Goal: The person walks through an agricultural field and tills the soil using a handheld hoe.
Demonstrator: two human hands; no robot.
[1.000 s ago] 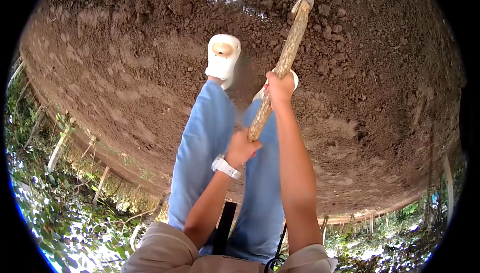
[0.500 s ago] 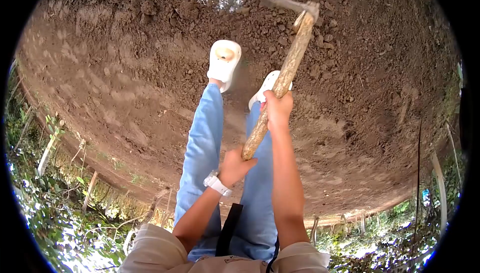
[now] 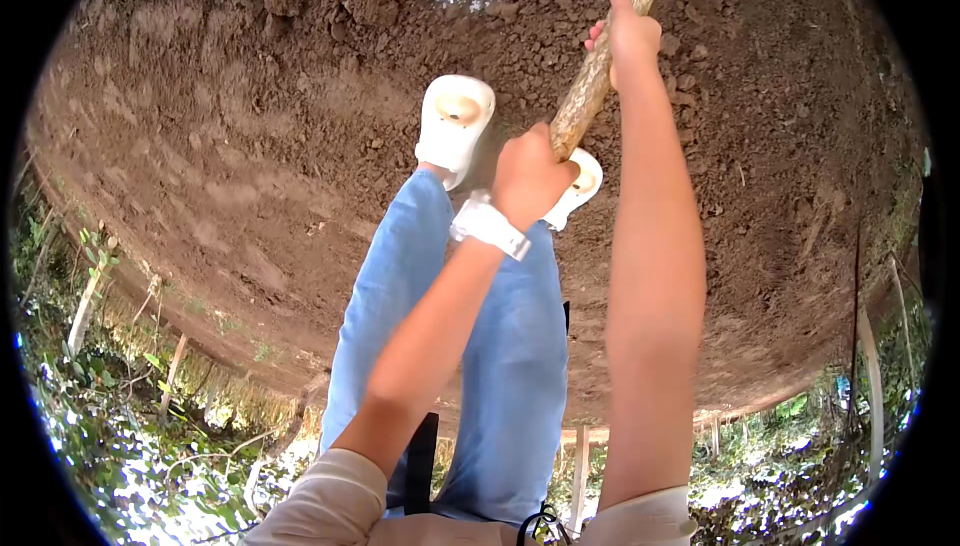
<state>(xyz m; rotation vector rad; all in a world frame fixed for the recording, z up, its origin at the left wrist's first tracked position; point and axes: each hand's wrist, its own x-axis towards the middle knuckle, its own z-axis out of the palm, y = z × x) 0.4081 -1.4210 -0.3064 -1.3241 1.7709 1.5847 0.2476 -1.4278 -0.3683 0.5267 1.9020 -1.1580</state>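
while fingers of the left hand (image 3: 532, 178) and right hand (image 3: 636, 38) wrap tight round the wooden handle (image 3: 583, 96), its length slants far-right over soil (image 3: 250, 176); left hand nearer, at handle's near end.

Room left of handle (image 3: 587, 96) (shoes (image 3: 443, 141) crowd lower end).

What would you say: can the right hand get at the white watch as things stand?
Probably not without letting go: the right hand grips the wooden handle, and the left hand lies between it and the white watch.
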